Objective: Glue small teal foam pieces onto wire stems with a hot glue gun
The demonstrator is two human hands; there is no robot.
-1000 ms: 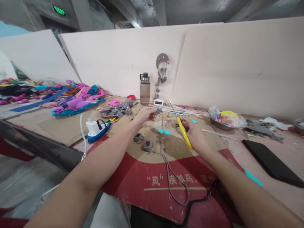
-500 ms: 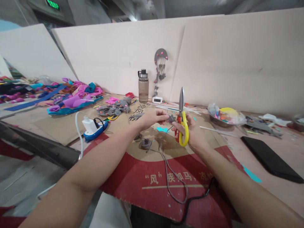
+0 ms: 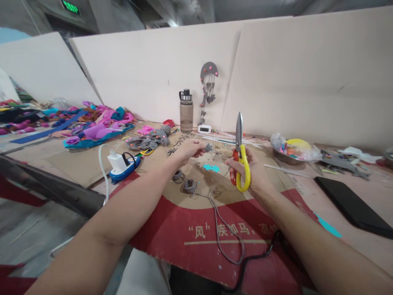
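Observation:
My left hand [image 3: 192, 150] is closed, with a small grey felt star [image 3: 208, 148] pinched at its fingertips. In my right hand [image 3: 253, 166] are scissors [image 3: 239, 131] with one yellow and one red handle, blades together and pointing up. A thin grey cord end seems to lie by my right fingertips, too fine to be sure. Below the hands a bundle of grey cord [image 3: 189, 186] rests on the cardboard [image 3: 172, 200], its loose length looping toward me. Bright blue cut-out pieces [image 3: 211, 168] lie between my hands.
Behind stand a water bottle [image 3: 186, 112], a small white digital clock [image 3: 204, 129] and a grey moon-shaped hanging ornament [image 3: 209, 73]. Grey felt pieces [image 3: 150, 140] and a blue power strip [image 3: 124, 171] are at left. A metal bowl [image 3: 288, 157] and black phone [image 3: 353, 205] lie right.
My hands have moved apart: the left with the felt star a little to the left, the right with the scissors a little to the right. The view has shifted slightly.

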